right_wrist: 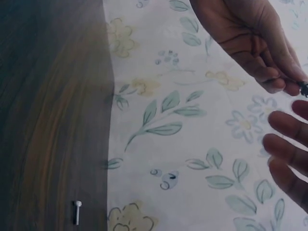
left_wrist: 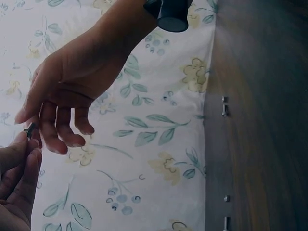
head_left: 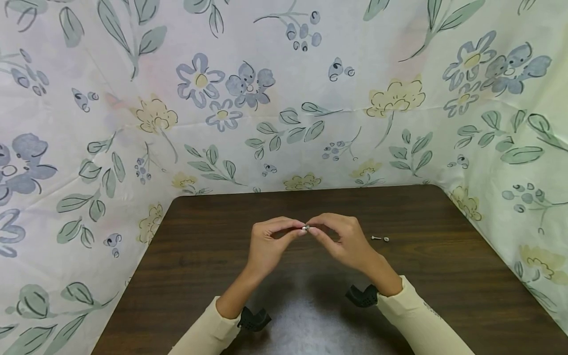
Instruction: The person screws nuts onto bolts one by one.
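Close together above the table, my two hands meet at the fingertips on a small metal bolt (head_left: 306, 228). My left hand (head_left: 268, 246) pinches one end of it between thumb and index finger. From the other side, my right hand (head_left: 348, 241) pinches it with thumb and index finger; its other fingers are spread loosely in the left wrist view. The bolt (left_wrist: 30, 130) looks dark there, and fingertips cover much of it. Whether a nut sits on it is too small to tell. In the right wrist view, only part of the bolt (right_wrist: 304, 89) shows at the edge.
On the dark wooden table (head_left: 199, 276), a loose bolt (head_left: 376, 238) lies beside a nut (head_left: 386, 239), right of my hands. Another nut (left_wrist: 227, 198) and bolt (left_wrist: 226, 223) show in the left wrist view. A floral cloth (head_left: 284, 148) hangs around the table's back and sides.
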Available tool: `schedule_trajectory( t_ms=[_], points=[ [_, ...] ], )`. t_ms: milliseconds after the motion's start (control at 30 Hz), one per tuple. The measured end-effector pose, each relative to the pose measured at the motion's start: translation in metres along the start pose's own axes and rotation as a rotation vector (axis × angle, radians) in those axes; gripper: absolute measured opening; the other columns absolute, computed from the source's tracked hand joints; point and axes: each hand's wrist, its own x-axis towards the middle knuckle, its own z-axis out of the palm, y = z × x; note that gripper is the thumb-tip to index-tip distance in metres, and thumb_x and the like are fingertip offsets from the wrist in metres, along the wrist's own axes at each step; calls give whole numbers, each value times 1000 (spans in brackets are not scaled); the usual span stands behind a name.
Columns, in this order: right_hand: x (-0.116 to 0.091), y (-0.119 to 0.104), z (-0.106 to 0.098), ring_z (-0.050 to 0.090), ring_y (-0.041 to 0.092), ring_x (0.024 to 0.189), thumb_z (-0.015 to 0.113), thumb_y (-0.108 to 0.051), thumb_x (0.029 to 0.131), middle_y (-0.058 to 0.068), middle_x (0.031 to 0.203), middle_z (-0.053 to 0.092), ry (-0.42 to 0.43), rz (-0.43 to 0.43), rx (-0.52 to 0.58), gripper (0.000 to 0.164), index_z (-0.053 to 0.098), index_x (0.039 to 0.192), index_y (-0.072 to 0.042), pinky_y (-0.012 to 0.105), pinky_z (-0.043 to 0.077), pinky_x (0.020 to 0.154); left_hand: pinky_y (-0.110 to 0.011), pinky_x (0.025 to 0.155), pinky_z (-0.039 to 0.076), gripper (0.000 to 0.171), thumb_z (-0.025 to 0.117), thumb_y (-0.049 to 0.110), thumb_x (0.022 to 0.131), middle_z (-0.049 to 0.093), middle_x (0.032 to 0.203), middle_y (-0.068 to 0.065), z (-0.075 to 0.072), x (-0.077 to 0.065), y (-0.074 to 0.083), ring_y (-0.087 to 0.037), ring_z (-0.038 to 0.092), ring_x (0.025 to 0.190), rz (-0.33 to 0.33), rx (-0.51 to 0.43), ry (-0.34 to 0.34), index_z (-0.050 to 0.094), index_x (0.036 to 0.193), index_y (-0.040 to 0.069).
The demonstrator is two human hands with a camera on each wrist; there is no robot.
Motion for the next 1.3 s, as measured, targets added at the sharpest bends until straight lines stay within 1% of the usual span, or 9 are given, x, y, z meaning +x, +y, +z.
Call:
schedule_trajectory(
  t_ms=[133, 367, 567, 733, 833, 933, 1133, 1233, 1300],
  points=[
    [0, -1, 0, 67, 11, 75, 64, -24, 103, 6, 98, 75, 15, -3, 14, 23, 73, 108, -4, 24, 57, 65, -38, 71, 63, 11, 79, -4, 84, 76, 89, -9, 0, 0, 0, -21, 73, 82, 11, -5, -3, 80, 95, 0],
    [1, 1, 3, 64, 8, 73, 65, -16, 102, 0, 94, 74, 29, -22, 3, 12, 73, 104, -8, 23, 54, 62, -44, 70, 62, 11, 79, -3, 84, 76, 89, -8, 0, 0, -1, -21, 73, 81, 16, -2, -7, 80, 94, 1],
    [-1, 1, 4, 66, 9, 76, 58, -20, 106, -2, 90, 72, 32, -28, -54, 21, 73, 95, -10, 27, 57, 64, -39, 70, 63, 11, 79, -3, 84, 76, 89, -8, 2, -1, -2, -20, 73, 80, 21, -3, -12, 80, 94, 0],
    [-3, 1, 2, 62, 7, 71, 57, -12, 105, -5, 83, 69, 21, 61, -54, 20, 71, 91, -12, 22, 54, 64, -36, 69, 62, 10, 80, -2, 84, 76, 89, -8, 1, 0, -2, -20, 72, 80, 12, -7, 0, 80, 94, 1],
    [-4, 0, 0, 57, 5, 64, 61, 1, 99, -7, 76, 64, 0, 121, 1, 20, 68, 88, -14, 18, 50, 59, -34, 69, 62, 11, 80, -3, 84, 76, 89, -9, 1, 0, 0, -20, 72, 80, 5, -10, 5, 79, 94, 0],
    [-3, -1, -2, 52, 5, 59, 63, 10, 94, -5, 71, 59, -25, 149, 49, 26, 65, 87, -15, 18, 45, 52, -33, 70, 62, 11, 80, -3, 84, 76, 89, -9, 0, 1, 1, -20, 72, 80, -2, -9, 0, 79, 94, 0],
    [-2, -1, -1, 47, 3, 57, 62, 9, 95, -5, 69, 56, -69, 190, 93, 27, 63, 88, -16, 17, 42, 50, -40, 70, 62, 12, 79, -6, 83, 76, 90, -10, 1, 1, 0, -20, 72, 81, -17, -9, -6, 79, 94, 0],
    [-3, -2, 0, 48, 3, 58, 64, 9, 94, -6, 73, 58, -67, 189, 87, 26, 64, 88, -16, 16, 43, 51, -46, 70, 62, 13, 79, -7, 83, 76, 91, -12, 2, 0, -1, -21, 72, 82, -30, -9, -13, 78, 94, -1],
    [-4, -3, 0, 49, 3, 58, 64, 10, 93, -6, 75, 60, -59, 192, 82, 26, 64, 88, -15, 17, 44, 51, -45, 72, 62, 14, 80, -5, 83, 76, 92, -11, 1, -1, -1, -21, 72, 83, -54, -10, -24, 78, 96, 0]
  ],
)
